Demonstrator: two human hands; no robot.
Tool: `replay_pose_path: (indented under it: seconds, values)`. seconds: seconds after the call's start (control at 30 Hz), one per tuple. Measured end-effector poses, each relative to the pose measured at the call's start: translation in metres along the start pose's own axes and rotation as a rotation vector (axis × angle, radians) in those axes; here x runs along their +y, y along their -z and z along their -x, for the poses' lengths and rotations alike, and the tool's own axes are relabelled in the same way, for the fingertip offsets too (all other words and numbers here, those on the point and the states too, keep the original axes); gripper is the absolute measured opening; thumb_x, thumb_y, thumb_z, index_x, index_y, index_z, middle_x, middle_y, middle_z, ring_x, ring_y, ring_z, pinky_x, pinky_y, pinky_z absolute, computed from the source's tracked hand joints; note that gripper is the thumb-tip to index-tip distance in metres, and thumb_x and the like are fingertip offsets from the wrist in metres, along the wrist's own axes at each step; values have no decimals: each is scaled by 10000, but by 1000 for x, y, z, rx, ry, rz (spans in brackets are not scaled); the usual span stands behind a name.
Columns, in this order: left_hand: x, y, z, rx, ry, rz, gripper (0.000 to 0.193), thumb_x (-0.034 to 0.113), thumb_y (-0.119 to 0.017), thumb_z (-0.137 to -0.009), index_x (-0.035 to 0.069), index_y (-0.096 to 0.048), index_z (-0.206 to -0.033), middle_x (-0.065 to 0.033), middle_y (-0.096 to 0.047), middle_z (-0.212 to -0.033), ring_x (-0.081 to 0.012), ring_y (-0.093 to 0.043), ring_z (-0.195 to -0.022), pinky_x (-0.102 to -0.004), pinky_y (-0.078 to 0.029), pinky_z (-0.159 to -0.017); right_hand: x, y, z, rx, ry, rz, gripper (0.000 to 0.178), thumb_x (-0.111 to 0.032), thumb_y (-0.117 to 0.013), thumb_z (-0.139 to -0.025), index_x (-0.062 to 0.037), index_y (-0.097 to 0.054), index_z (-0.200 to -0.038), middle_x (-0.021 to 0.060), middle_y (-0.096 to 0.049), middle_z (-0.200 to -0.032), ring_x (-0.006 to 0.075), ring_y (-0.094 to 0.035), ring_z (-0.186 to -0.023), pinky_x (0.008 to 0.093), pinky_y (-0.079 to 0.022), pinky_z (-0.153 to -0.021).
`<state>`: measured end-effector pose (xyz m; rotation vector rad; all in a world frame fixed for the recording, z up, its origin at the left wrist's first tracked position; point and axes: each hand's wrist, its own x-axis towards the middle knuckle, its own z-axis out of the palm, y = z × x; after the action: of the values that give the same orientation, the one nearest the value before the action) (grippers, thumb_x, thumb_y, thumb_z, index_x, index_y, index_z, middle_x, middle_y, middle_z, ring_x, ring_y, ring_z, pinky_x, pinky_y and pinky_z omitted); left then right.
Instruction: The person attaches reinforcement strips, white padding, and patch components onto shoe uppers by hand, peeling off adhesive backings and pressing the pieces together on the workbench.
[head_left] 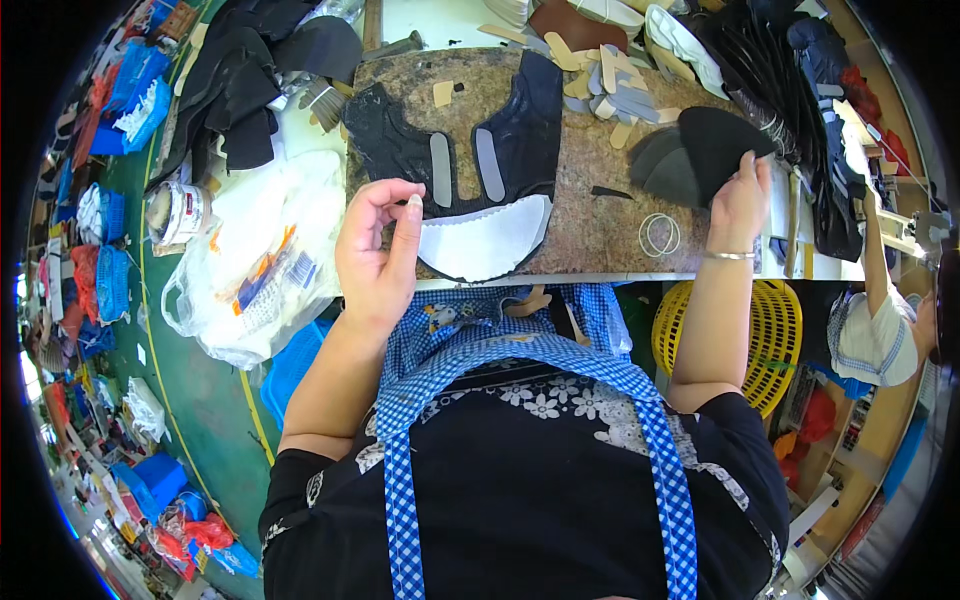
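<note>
"Trouble spots, as we read them?"

"Right hand [738, 205] first. Fingertips lie at the edge of a black rounded panel [712, 140], which overlaps a fan of dark grey panels [652, 165]. If the layers cling, two could lift as one, we judge."

"Pinching it?"

"We see fingers against the edge, not what is beneath. Cannot tell."

"Left hand [380, 250]?"

"Thumb and forefinger tips nearly meet, other fingers loosely curled. Whether anything sits between those tips, we cannot tell. That hand hangs over the left side of the black shoe upper [530, 125]; a knock could skew it, since we see no clamp on it."

"Other snags?"

"Loose grey and tan strips [605, 85], heaped near the dark grey fan. A careless sweep could scatter them."

"Now the upper itself. Where, and how does it look?"

"On the mottled brown board [590, 255], between our two hands, nearer the left. Two black arms reach away from us, creased in places, each bearing a grey oblong strip [488, 165] near its inner edge. White curved panel [485, 240] across the near end, far edge toothed."
</note>
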<state>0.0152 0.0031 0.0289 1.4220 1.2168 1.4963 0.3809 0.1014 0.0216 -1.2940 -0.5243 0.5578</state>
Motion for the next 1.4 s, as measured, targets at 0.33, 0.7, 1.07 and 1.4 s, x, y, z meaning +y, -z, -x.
replay_pose_path:
  seconds: [0.33,0.7,1.07,1.4]
  values:
    - [0,-10,-13,-47,-72,-46,169,22,-590,-819,32,-556,-984,-67,-567,-955,-126,-533,-802,-242,-437,-725,22,19,-18,-6,-175,-280,31,-34,-493,-895,-43,-522,-898,16,-537,-793,88,-501,-679,196,-460,-648]
    - [-20,-127,-44,-1071,-420,-571,360,241,-589,-817,3,-545,-1083,-146,-516,-1122,-299,-518,-1019,-355,-435,-873,14,0,22,-40,-137,-235,31,-61,-510,-890,-52,-529,-913,23,-577,-841,110,-535,-723,214,-437,-678]
    - [41,-35,-30,-902,400,6,397,207,-743,-729,46,-547,-1033,-4,-566,-888,-65,-511,-822,-232,-424,-691,-77,-31,141,-1406,454,580,351,-89,-682,-732,-42,-547,-1052,138,-643,-821,298,-626,-644,327,-485,-581]
    - [-8,9,5,5,370,171,281,86,-645,-814,41,-485,-1041,14,-554,-643,-51,-531,-570,-200,-419,-506,-15,-58,131,-1124,-351,311,460,-78,-740,-686,-9,-482,-1060,20,-593,-745,74,-547,-660,212,-443,-590]
